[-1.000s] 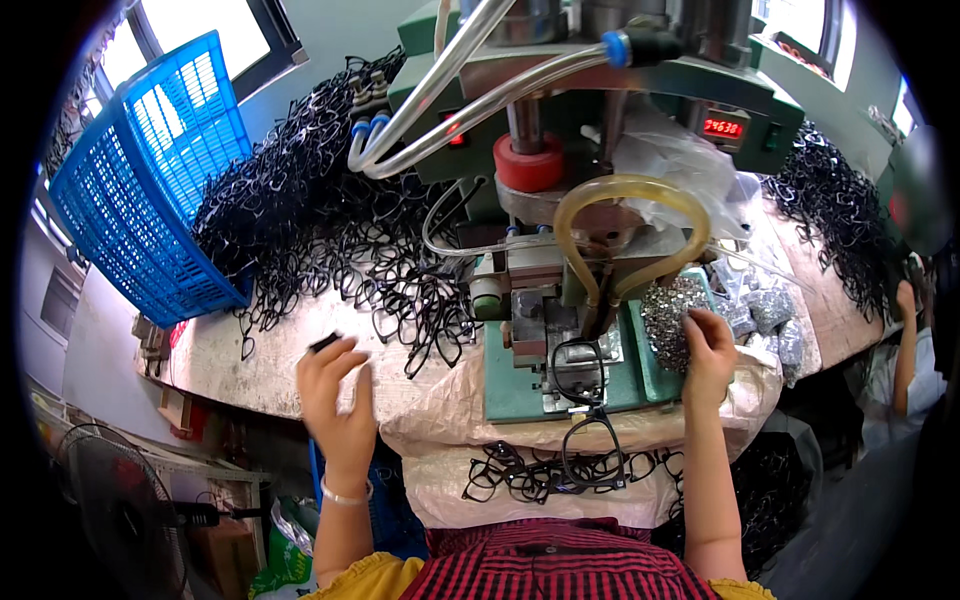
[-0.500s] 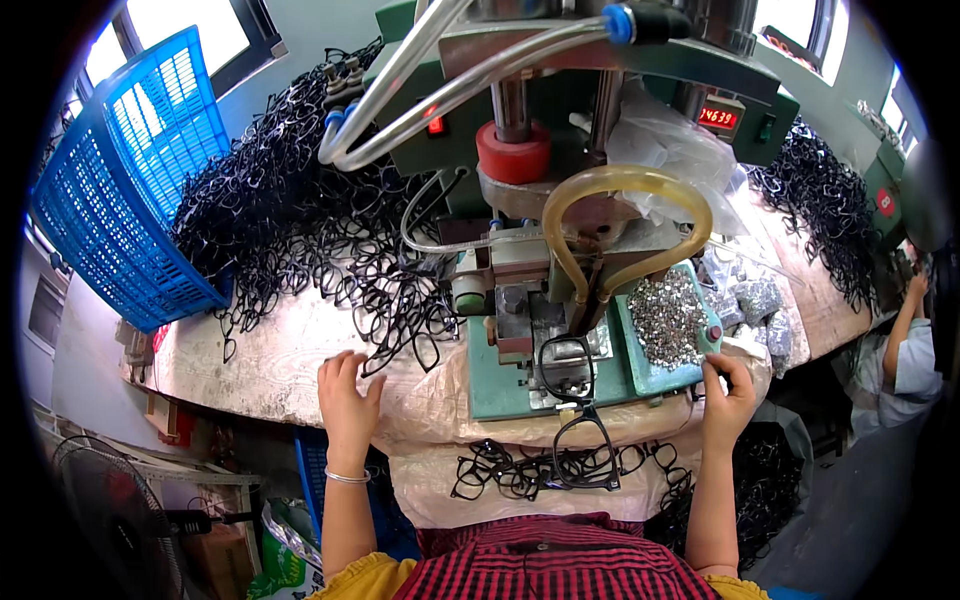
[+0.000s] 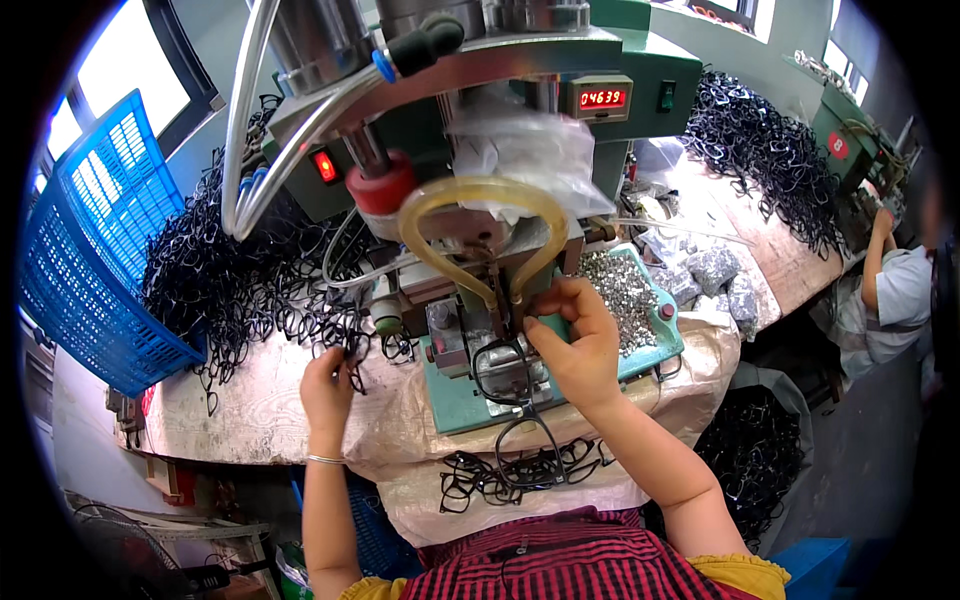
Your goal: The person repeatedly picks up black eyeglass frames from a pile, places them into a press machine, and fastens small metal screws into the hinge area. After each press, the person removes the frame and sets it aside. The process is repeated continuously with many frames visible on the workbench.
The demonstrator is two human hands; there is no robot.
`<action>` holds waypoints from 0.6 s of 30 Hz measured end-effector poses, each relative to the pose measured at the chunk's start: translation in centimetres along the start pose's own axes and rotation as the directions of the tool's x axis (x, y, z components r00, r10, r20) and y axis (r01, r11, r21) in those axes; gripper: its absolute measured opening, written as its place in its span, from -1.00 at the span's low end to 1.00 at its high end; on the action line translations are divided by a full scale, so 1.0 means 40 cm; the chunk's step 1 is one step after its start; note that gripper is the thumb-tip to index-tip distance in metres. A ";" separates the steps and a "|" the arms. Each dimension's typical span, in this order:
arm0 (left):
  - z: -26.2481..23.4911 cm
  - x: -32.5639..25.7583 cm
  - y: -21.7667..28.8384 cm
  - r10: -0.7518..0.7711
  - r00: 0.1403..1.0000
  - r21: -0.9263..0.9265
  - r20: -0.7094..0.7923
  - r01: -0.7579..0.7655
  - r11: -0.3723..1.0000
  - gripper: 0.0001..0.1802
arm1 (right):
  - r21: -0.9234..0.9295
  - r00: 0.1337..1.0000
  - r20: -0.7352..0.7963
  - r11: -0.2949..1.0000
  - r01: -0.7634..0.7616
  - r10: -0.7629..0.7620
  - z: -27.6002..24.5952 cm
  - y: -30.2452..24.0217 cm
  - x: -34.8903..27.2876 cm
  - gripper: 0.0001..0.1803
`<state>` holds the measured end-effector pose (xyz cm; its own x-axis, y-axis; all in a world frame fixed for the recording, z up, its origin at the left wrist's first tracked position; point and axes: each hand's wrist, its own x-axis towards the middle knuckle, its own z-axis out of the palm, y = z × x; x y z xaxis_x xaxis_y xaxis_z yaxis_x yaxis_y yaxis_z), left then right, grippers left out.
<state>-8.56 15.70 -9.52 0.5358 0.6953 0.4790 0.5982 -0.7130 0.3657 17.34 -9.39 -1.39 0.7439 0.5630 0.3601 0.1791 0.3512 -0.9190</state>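
Note:
My left hand (image 3: 328, 392) is closed at the near edge of the pile, its fingertips pinching a black eyeglass frame (image 3: 356, 376). Another black eyeglass frame (image 3: 527, 408) hangs at the press, one rim at the metal fixture (image 3: 446, 338) and the other over the table edge. Beside the fixture my right hand (image 3: 585, 350) is raised, thumb and fingers drawn together just below the yellowish tube (image 3: 412, 225). Whatever sits between those fingertips is too small or hidden to name. Right of the fixture, a green tray (image 3: 650, 362) holds many small metal pieces (image 3: 612, 290).
A large heap of black eyeglass frames (image 3: 235, 260) lies at left, next to a tilted blue basket (image 3: 95, 250). More frames (image 3: 480, 478) rest on the cloth near my lap. Bagged metal parts (image 3: 712, 268) lie behind the tray. Another person (image 3: 890, 290) works at far right.
My right hand has moved left and forward from the tray's near corner to the press fixture. My left hand has closed on a frame at the pile. The view has turned rightward.

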 end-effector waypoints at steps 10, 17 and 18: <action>-0.181 0.209 0.035 -0.334 0.771 -0.400 0.542 0.586 0.704 -0.45 | 0.182 0.988 0.059 0.971 -0.154 0.145 0.035 -0.080 -0.033 -0.51; -0.267 0.195 0.044 -0.229 0.837 -0.537 0.497 0.504 0.677 -0.33 | -0.795 0.988 0.097 0.588 0.149 -0.118 -0.206 -0.085 -0.083 -0.66; -0.254 0.177 0.056 -0.212 0.853 -0.377 0.476 0.416 0.827 -0.24 | -0.904 0.992 0.067 0.415 0.106 -0.107 -0.258 -0.050 -0.108 -0.65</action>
<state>-9.46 18.10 2.80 0.6138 0.7880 -0.0487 0.4932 -0.3345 0.8030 20.42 -20.25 -2.77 0.6756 0.5710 0.4664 0.7349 -0.4706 -0.4884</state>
